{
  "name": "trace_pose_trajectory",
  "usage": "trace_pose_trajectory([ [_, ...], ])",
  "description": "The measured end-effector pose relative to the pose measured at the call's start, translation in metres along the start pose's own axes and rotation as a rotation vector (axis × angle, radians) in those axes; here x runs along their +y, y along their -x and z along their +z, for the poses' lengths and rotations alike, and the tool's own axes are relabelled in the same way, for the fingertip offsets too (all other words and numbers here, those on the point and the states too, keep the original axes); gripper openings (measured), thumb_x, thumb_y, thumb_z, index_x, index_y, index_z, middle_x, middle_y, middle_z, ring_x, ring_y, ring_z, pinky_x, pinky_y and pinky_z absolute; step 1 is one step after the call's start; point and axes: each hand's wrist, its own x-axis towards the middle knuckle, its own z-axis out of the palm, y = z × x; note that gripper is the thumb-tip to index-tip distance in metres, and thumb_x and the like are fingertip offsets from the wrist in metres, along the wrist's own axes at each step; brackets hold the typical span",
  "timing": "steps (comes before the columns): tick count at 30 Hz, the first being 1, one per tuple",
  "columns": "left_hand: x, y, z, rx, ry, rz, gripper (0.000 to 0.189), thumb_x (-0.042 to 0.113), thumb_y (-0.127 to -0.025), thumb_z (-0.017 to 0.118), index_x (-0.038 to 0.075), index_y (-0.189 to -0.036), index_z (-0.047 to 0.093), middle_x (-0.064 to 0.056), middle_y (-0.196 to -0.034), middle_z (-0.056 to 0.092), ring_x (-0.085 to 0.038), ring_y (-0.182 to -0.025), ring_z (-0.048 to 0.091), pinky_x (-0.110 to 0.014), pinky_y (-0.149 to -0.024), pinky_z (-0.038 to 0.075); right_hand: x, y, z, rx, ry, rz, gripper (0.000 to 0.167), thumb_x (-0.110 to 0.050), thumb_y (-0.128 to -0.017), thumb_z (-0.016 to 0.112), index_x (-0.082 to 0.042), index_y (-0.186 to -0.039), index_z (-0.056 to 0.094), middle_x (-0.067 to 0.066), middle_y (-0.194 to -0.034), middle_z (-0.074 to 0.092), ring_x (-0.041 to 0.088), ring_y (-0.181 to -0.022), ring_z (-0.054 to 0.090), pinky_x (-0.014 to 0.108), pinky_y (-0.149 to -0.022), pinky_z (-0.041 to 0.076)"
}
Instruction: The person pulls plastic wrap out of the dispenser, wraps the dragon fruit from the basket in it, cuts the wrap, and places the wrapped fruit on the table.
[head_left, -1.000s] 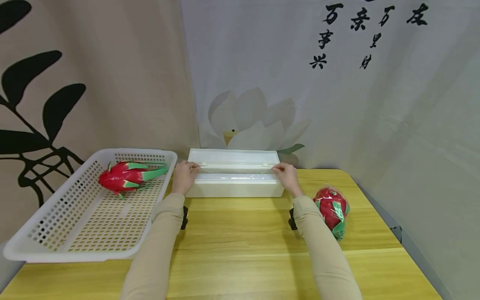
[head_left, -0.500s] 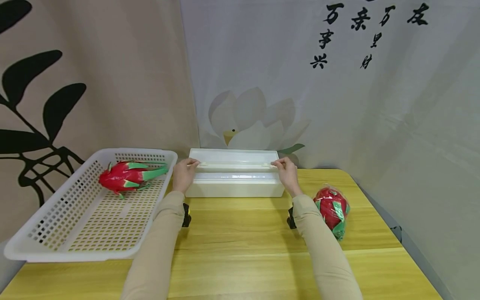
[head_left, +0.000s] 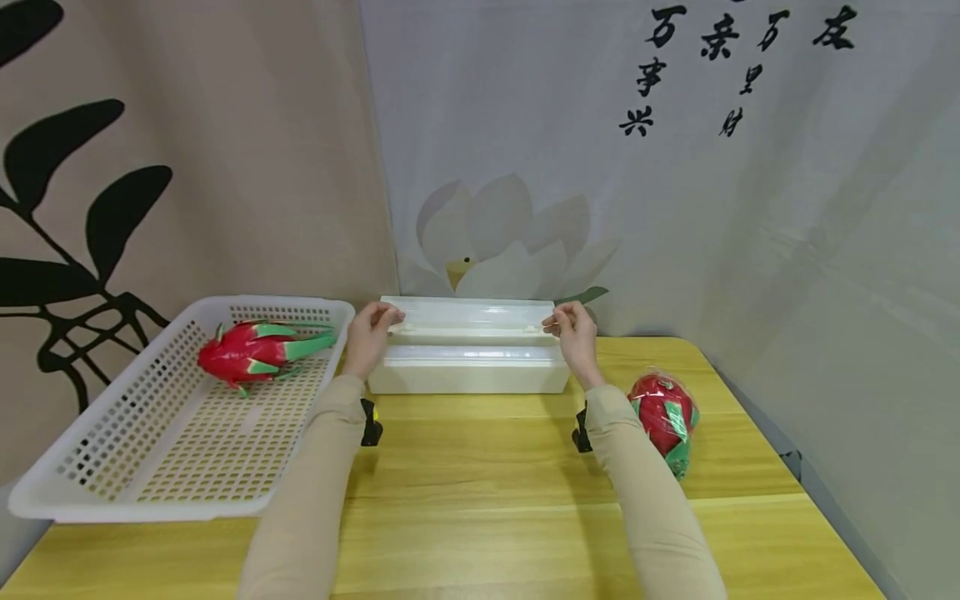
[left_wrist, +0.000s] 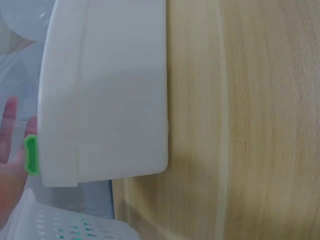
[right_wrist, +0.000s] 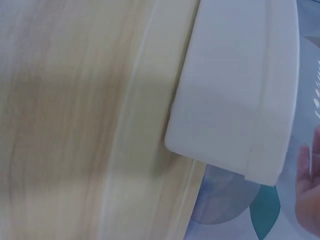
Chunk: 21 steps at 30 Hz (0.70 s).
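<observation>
A white cling film dispenser box [head_left: 470, 381] stands at the back of the table, its lid [head_left: 420, 308] tipped up behind. Clear cling film [head_left: 480, 316] shines between my two hands, above the box's long bar. My left hand [head_left: 367, 335] pinches the film's left corner with thumb and forefinger, and my right hand [head_left: 576, 337] pinches the right corner. In the left wrist view, the fingers of that hand [left_wrist: 10, 167] show past the box wall, near a green tab [left_wrist: 31, 155]. The right wrist view catches only part of the right hand [right_wrist: 309, 192] beyond the box.
On the left a white perforated basket [head_left: 150, 515] holds a red dragon fruit [head_left: 243, 353] with green scales. Another dragon fruit [head_left: 663, 421], wrapped in clear film, lies on the wooden table [head_left: 480, 508] beside the right forearm. A printed curtain [head_left: 510, 125] hangs close behind the box.
Both hands have risen a little and moved back from the box's bar. More shiny film now shows between them, in front of the lid. The basket and both dragon fruits stay put.
</observation>
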Motion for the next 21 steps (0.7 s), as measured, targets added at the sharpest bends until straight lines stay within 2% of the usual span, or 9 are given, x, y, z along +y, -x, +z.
trace_pose_trajectory([
  [4,0.015,0.004,-0.006,-0.067,0.065,-0.026,0.031,0.016,-0.101,0.044,-0.008,-0.120,0.051,-0.030,-0.117,0.062,-0.043,-0.107,0.062,-0.056,-0.092,0.050,0.009,-0.007,0.001,0.034,0.024,-0.031,0.033,-0.020,-0.100,0.044,0.009,-0.114,0.050,0.025,-0.099,0.066,0.036,-0.087,0.066,0.030,-0.082,0.057],
  [8,0.002,-0.006,-0.010,-0.078,0.033,-0.015,0.034,0.025,-0.101,0.045,-0.001,-0.121,0.052,-0.026,-0.113,0.065,-0.038,-0.102,0.066,-0.046,-0.086,0.056,0.006,-0.009,0.001,0.054,0.015,-0.042,0.028,-0.018,-0.100,0.045,0.007,-0.111,0.053,0.026,-0.097,0.066,0.028,-0.080,0.068,0.024,-0.074,0.057],
  [12,-0.003,-0.012,-0.011,-0.059,0.005,-0.009,0.036,0.030,-0.101,0.045,0.001,-0.120,0.054,-0.024,-0.111,0.066,-0.032,-0.099,0.068,-0.040,-0.083,0.058,0.000,-0.010,-0.001,0.051,-0.007,-0.041,0.025,-0.017,-0.100,0.046,0.005,-0.108,0.054,0.027,-0.096,0.066,0.022,-0.076,0.067,0.023,-0.072,0.058],
  [17,-0.002,-0.015,-0.012,-0.050,0.011,0.011,0.034,0.033,-0.100,0.046,0.006,-0.118,0.057,-0.022,-0.109,0.067,-0.018,-0.089,0.071,-0.045,-0.084,0.057,-0.013,-0.009,-0.005,0.037,-0.042,-0.025,0.025,-0.015,-0.099,0.047,0.007,-0.108,0.055,0.030,-0.097,0.065,0.031,-0.080,0.067,0.026,-0.071,0.058],
  [21,0.003,-0.017,-0.012,-0.045,0.014,0.026,0.032,0.033,-0.099,0.047,0.008,-0.117,0.058,-0.021,-0.109,0.068,-0.012,-0.085,0.071,-0.041,-0.081,0.058,-0.028,-0.004,-0.009,0.030,-0.039,-0.019,0.027,-0.011,-0.099,0.047,0.012,-0.110,0.054,0.033,-0.098,0.065,0.041,-0.085,0.065,0.031,-0.073,0.059],
])
